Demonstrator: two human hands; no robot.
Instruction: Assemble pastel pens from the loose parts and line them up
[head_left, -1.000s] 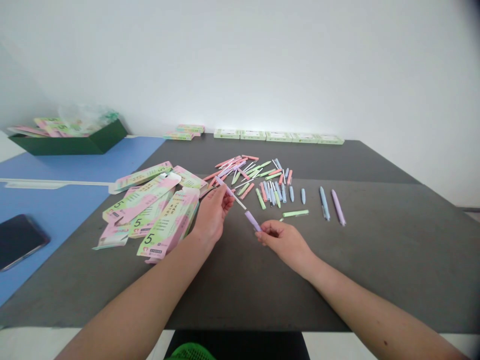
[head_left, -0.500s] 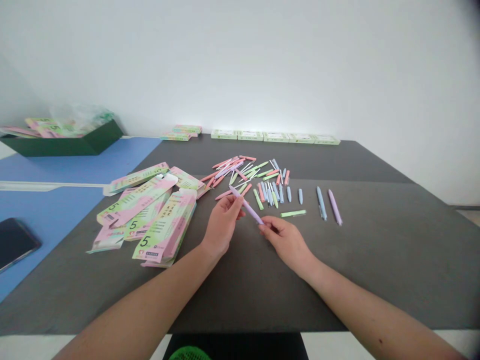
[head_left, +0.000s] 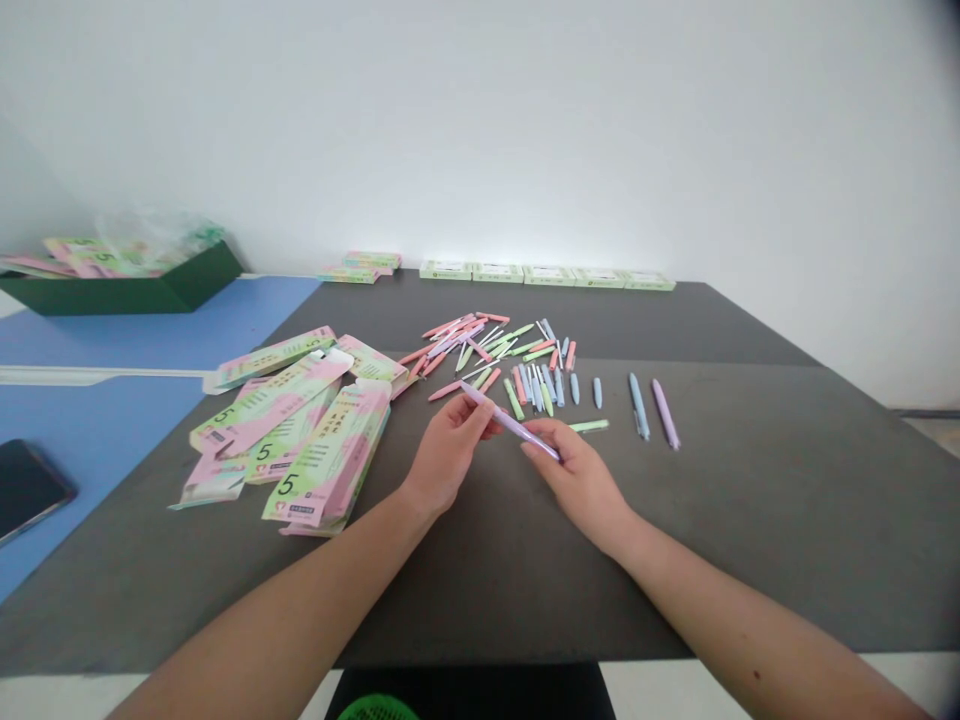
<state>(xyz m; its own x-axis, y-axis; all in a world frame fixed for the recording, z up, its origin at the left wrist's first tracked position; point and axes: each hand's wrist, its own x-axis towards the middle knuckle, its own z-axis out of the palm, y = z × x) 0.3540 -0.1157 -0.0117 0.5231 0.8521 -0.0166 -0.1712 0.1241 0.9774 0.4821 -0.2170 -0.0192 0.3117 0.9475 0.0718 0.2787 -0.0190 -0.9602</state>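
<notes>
Between both hands a purple pen [head_left: 511,423] slants down to the right. My left hand [head_left: 451,447] pinches its upper left part, and the tip sticks out past the fingers. My right hand [head_left: 574,474] is closed round its lower right end. Just beyond the hands lies a loose spread of pink, green, blue and white pen parts [head_left: 480,345]. A green pen piece [head_left: 590,426] rests close to my right fingers. Further right, a blue pen [head_left: 638,406] and another purple pen [head_left: 665,413] lie side by side on the dark table [head_left: 750,500].
Pink and green cartons [head_left: 330,450] are heaped at the left. A row of light green boxes [head_left: 547,275] and a small stack of boxes [head_left: 364,266] stand along the back. At far left are a dark green tray [head_left: 127,297] and a phone [head_left: 30,488].
My right hand has shifted its grip on the purple pen, whose lower right end now reaches further right, over the fingers. The view has moved very slightly.
</notes>
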